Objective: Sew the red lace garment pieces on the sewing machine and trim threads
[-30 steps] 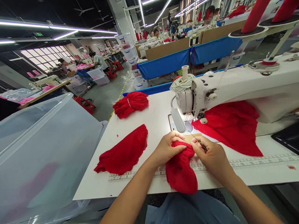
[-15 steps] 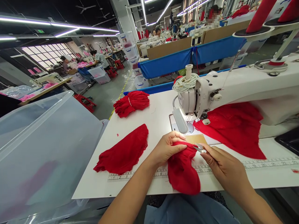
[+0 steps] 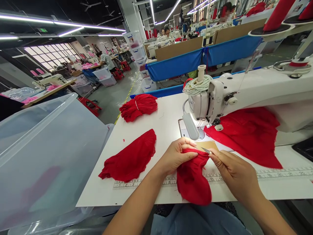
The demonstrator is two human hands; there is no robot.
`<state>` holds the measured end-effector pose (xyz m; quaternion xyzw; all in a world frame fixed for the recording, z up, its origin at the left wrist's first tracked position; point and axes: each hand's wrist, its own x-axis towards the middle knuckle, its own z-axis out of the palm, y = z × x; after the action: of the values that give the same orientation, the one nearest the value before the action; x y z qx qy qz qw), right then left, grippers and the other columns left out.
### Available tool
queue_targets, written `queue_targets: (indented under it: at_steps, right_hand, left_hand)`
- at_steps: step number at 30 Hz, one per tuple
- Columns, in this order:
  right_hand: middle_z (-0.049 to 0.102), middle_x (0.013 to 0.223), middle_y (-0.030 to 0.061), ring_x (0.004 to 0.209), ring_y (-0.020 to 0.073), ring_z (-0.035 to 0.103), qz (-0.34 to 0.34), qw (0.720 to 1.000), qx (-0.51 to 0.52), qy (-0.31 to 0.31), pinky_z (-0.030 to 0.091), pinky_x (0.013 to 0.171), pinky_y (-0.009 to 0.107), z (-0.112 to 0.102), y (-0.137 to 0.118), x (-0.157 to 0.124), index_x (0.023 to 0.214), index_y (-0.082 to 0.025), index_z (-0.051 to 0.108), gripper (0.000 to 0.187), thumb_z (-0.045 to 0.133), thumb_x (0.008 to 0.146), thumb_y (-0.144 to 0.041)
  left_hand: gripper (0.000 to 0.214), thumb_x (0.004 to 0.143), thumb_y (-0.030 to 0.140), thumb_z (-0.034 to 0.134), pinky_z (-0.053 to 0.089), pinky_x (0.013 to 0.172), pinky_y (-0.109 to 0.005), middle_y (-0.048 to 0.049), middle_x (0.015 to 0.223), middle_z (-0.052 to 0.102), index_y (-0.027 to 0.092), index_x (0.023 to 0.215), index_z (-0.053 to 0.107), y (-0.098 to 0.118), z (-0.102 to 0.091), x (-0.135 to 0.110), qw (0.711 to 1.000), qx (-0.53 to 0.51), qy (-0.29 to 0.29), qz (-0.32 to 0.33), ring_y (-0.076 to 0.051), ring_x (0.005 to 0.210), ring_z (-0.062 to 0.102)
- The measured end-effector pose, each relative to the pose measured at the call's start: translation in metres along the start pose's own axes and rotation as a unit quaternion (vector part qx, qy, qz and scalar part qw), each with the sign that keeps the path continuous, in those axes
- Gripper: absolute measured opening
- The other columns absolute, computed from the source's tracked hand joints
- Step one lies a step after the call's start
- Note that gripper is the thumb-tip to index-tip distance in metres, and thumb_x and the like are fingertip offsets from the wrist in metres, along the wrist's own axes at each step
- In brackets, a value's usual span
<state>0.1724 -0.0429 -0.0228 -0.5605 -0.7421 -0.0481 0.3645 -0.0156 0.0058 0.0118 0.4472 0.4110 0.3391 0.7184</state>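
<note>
Red cloth [image 3: 194, 184] pinched in left hand [image 3: 177, 155], over worktop [image 3: 168, 109], long axis running down toward near edge; upper end partly hidden by thumb. Right hand [image 3: 236, 168] grips snips [image 3: 206, 150], tip pointing left, handles hidden. Machine [image 3: 264, 88] cut off at right.

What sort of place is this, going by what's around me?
Probably a garment factory's sewing floor: an industrial sewing machine, red thread cones and a tied bundle of red fabric all point that way.
</note>
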Motion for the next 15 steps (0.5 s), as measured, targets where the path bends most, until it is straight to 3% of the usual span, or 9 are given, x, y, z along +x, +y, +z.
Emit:
queue_targets:
  at_steps: [9, 15]
  right_hand:
    - [0.075, 0.091, 0.0051, 0.077, 0.0172, 0.069, -0.069, 0.996, -0.018, -0.050, 0.047, 0.054, 0.024, -0.001, 0.015, -0.012, 0.110, -0.021, 0.069, 0.034, 0.042, 0.098, -0.038]
    - [0.072, 0.078, 0.0030, 0.069, 0.0160, 0.065, -0.058, 0.997, -0.030, -0.045, 0.041, 0.052, 0.025, 0.000, 0.008, -0.008, 0.106, -0.020, 0.069, 0.040, 0.037, 0.100, -0.042]
  left_hand:
    - [0.042, 0.060, 0.034, 0.085, 0.045, 0.068, -0.024, -0.0028, 0.079, 0.071, 0.015, 0.089, 0.060, -0.001, -0.001, 0.000, 1.000, 0.010, 0.010, 0.010, -0.014, 0.068, 0.064]
    - [0.043, 0.061, 0.034, 0.085, 0.045, 0.066, -0.023, -0.0037, 0.080, 0.071, 0.015, 0.090, 0.060, -0.003, -0.001, 0.001, 1.000, 0.009, 0.004, 0.004, -0.013, 0.068, 0.063]
